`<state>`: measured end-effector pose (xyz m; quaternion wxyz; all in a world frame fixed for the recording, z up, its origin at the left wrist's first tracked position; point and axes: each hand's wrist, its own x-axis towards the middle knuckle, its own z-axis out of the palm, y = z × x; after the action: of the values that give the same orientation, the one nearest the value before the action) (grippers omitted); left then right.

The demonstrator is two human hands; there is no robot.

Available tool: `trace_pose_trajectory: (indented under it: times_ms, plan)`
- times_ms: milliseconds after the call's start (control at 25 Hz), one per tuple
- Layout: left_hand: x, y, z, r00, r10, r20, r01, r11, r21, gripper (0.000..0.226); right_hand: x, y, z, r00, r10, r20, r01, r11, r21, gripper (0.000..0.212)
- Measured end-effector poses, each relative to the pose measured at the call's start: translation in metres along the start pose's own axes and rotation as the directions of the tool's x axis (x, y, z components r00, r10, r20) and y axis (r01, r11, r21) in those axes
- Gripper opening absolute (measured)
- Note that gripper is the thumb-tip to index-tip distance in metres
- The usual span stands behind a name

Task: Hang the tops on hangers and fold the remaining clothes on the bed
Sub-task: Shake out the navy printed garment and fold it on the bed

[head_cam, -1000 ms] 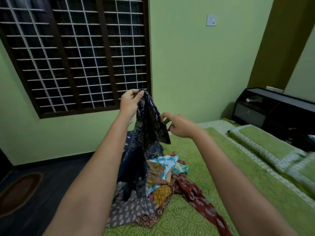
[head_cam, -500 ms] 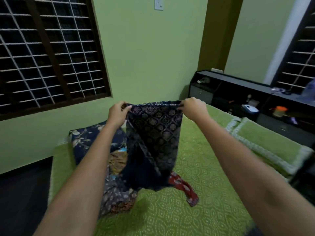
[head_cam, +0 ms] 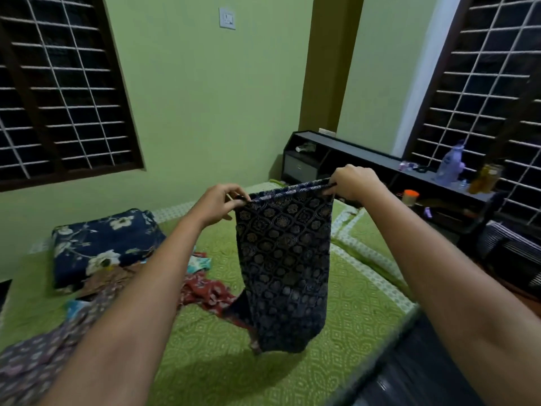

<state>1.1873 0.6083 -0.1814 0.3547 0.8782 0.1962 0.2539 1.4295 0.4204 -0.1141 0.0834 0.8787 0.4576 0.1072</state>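
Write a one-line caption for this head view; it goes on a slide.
Both hands, left hand and right hand, hold a dark patterned garment stretched above the green bedspread.

Both bare arms reached forward and up, about level with each other. The left hand (head_cam: 218, 203) had its fingers curled, pinching 1 top corner of the garment (head_cam: 284, 259). The right hand (head_cam: 355, 181) was curled over the other corner, knuckles up, and the top edge ran taut between the 2 hands
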Motion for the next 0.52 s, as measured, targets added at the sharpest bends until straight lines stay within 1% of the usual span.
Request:
trace_pose_trajectory:
  times_ms: [80, 120, 160, 200, 240, 280, 320, 360, 400, 440, 480, 520]
  plan:
    - [0.004, 0.015, 0.029, 0.998, -0.062, -0.025, 0.06, 0.997, -0.05, 0.013, -0.01, 0.038, 0.013, 0.989, -0.094, 0.117, 0.083, 0.992, 0.091, 0.04]
    - [0.006, 0.022, 0.041, 0.995, -0.089, -0.04, 0.086, 0.993, -0.082, 0.012, -0.016, 0.055, 0.018, 0.969, -0.169, 0.182, 0.138, 0.975, 0.175, 0.043]
    - [0.006, 0.029, 0.05, 0.993, -0.109, -0.049, 0.104, 0.989, -0.109, 0.012, -0.02, 0.069, 0.021, 0.946, -0.231, 0.227, 0.162, 0.944, 0.286, 0.042]
    - [0.007, 0.038, 0.057, 0.991, -0.126, -0.052, 0.119, 0.984, -0.13, 0.013, -0.024, 0.085, 0.022, 0.929, -0.28, 0.241, 0.164, 0.898, 0.408, 0.036]
    - [0.01, 0.047, 0.059, 0.989, -0.138, -0.054, 0.128, 0.979, -0.159, 0.014, -0.026, 0.098, 0.022, 0.925, -0.311, 0.218, 0.166, 0.848, 0.503, 0.029]
    - [0.014, 0.057, 0.058, 0.988, -0.14, -0.062, 0.126, 0.973, -0.194, 0.013, -0.024, 0.111, 0.023, 0.932, -0.33, 0.152, 0.184, 0.789, 0.587, 0.024]
    - [0.021, 0.067, 0.056, 0.988, -0.131, -0.079, 0.11, 0.967, -0.228, 0.012, -0.018, 0.121, 0.023, 0.947, -0.316, 0.053, 0.199, 0.709, 0.677, 0.016]
    - [0.03, 0.074, 0.051, 0.988, -0.115, -0.105, 0.086, 0.965, -0.25, 0.013, -0.011, 0.13, 0.026, 0.96, -0.277, -0.047, 0.205, 0.575, 0.792, 0.005]
    - [0.044, 0.078, 0.049, 0.986, -0.096, -0.133, 0.06, 0.966, -0.251, 0.016, 0.0, 0.138, 0.03, 0.968, -0.22, -0.123, 0.206, 0.412, 0.887, 0.01]
    - [0.059, 0.078, 0.049, 0.986, -0.088, -0.144, 0.054, 0.973, -0.223, 0.023, 0.014, 0.141, 0.037, 0.973, -0.166, -0.159, 0.203, 0.298, 0.933, 0.021]
    - [0.076, 0.072, 0.054, 0.987, -0.098, -0.124, 0.079, 0.985, -0.153, 0.029, 0.031, 0.141, 0.049, 0.98, -0.121, -0.157, 0.186, 0.286, 0.94, 0.028]
    - [0.094, 0.061, 0.065, 0.988, -0.134, -0.075, 0.132, 0.991, -0.025, 0.031, 0.053, 0.138, 0.065, 0.987, -0.079, -0.138, 0.158, 0.394, 0.905, 0.031]
